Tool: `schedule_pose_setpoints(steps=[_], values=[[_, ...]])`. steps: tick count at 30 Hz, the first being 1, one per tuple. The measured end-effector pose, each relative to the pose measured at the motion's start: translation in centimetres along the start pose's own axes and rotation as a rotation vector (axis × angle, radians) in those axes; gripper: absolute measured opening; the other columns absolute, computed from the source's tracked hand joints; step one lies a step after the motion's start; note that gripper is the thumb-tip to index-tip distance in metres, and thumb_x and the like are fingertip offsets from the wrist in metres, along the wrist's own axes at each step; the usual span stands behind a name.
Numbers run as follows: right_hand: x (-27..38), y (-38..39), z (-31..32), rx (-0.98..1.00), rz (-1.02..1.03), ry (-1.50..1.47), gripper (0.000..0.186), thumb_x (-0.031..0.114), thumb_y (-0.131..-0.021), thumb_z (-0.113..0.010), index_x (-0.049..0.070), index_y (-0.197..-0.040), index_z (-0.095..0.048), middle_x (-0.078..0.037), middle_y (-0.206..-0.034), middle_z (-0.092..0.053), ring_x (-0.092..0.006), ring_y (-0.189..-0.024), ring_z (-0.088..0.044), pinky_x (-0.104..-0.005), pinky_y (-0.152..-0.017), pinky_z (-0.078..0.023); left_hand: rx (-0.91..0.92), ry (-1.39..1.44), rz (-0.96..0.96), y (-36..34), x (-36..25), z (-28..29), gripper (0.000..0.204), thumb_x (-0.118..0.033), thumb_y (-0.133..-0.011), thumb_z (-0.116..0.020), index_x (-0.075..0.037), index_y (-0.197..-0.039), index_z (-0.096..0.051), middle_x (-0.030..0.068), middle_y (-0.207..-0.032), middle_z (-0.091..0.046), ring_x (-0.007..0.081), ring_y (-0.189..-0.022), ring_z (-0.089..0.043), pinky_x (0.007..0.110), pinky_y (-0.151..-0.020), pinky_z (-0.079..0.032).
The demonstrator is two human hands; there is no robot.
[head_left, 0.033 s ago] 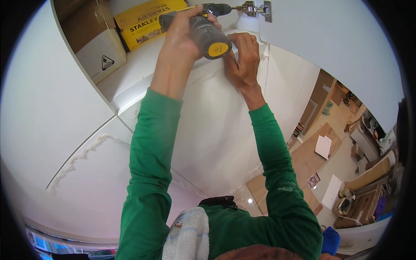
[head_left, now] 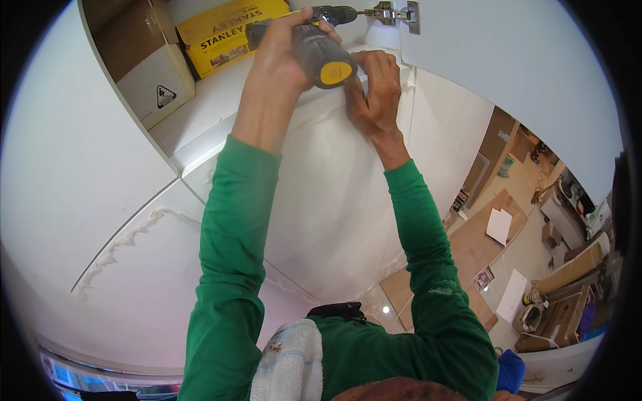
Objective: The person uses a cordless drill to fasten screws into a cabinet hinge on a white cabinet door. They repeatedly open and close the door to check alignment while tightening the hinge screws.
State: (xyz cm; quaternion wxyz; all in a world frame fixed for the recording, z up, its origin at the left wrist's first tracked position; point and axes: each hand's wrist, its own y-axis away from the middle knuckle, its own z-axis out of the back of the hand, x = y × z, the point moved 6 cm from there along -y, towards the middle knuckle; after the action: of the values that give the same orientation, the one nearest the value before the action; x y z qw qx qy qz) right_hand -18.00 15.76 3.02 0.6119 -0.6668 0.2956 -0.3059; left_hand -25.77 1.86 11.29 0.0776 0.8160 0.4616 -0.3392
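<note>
My left hand (head_left: 284,50) is wrapped round a black and yellow cordless drill (head_left: 314,50), its base tilted toward me. The drill's bit reaches right to a metal cabinet hinge (head_left: 384,13) on the cabinet's inner side. That hinge joins the white door (head_left: 508,73), which stands open on the right. Close to the drill's base, my right hand (head_left: 378,90) is closed with curled fingers at the shelf's front edge. Whatever those fingers hold, if anything, is hidden.
Inside the cabinet, a yellow box (head_left: 224,40) and an open cardboard carton (head_left: 157,83) stand on the white shelf (head_left: 200,110). White panels (head_left: 321,200) lie below my arms. Down on the floor at right are cardboard sheets (head_left: 481,234), a wooden crate (head_left: 558,314) and scattered items.
The drill's base has shifted very slightly upward in my left hand's grip. My right hand and the door look unmoved.
</note>
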Motion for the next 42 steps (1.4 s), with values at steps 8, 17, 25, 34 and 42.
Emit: schedule_pose_setpoints(steps=[8,17,25,34,42], values=[[-0.3,-0.4,-0.2,-0.005,0.002,0.006,0.023,0.022,-0.097,-0.069,0.002,-0.108,-0.070,-0.013,-0.106,-0.068,-0.0354,-0.106,-0.060,-0.0472,-0.096,-0.046,-0.025,-0.033,-0.113,1.4,0.7,-1.4,0.032,-0.007,-0.104,-0.071,0.007,-0.124,-0.051,0.0209,-0.094,-0.065,0.0241,-0.071,-0.066,0.039,-0.067,-0.065],[-0.4,-0.4,-0.1,-0.002,0.009,-0.001,0.024,0.024,-0.098,-0.068,0.002,-0.108,-0.069,-0.012,-0.107,-0.068,-0.0347,-0.106,-0.060,-0.0463,-0.097,-0.045,0.035,-0.104,-0.026,0.2,-0.4,-0.5,0.044,-0.012,-0.105,-0.073,0.007,-0.134,-0.045,0.0230,-0.097,-0.067,0.0248,-0.073,-0.067,0.037,-0.066,-0.065],[-0.6,-0.3,-0.2,-0.030,0.029,-0.008,0.025,0.025,-0.097,-0.068,0.002,-0.107,-0.070,-0.012,-0.105,-0.067,-0.0350,-0.106,-0.060,-0.0467,-0.096,-0.045,-0.100,-0.207,-0.193,0.7,0.3,-0.5,0.025,-0.015,-0.100,-0.079,-0.005,-0.110,-0.057,0.0112,-0.078,-0.067,0.0256,-0.057,-0.069,0.038,-0.053,-0.065],[-0.3,-0.3,0.0,-0.018,0.009,0.011,0.024,0.023,-0.095,-0.070,0.003,-0.108,-0.071,-0.013,-0.106,-0.068,-0.0346,-0.107,-0.060,-0.0470,-0.096,-0.045,-0.002,-0.044,0.037,-1.1,-1.1,0.7,0.047,-0.014,-0.102,-0.077,0.006,-0.135,-0.050,0.0264,-0.103,-0.068,0.0271,-0.074,-0.071,0.036,-0.063,-0.067],[-0.3,-0.4,0.1,0.004,0.010,-0.003,0.022,0.022,-0.094,-0.070,0.003,-0.106,-0.071,-0.010,-0.105,-0.070,-0.0338,-0.106,-0.060,-0.0461,-0.097,-0.044,-0.187,-0.110,-0.106,0.5,0.1,-0.3,0.032,-0.016,-0.101,-0.078,0.003,-0.115,-0.056,0.0213,-0.093,-0.069,0.0340,-0.068,-0.074,0.047,-0.067,-0.071]])
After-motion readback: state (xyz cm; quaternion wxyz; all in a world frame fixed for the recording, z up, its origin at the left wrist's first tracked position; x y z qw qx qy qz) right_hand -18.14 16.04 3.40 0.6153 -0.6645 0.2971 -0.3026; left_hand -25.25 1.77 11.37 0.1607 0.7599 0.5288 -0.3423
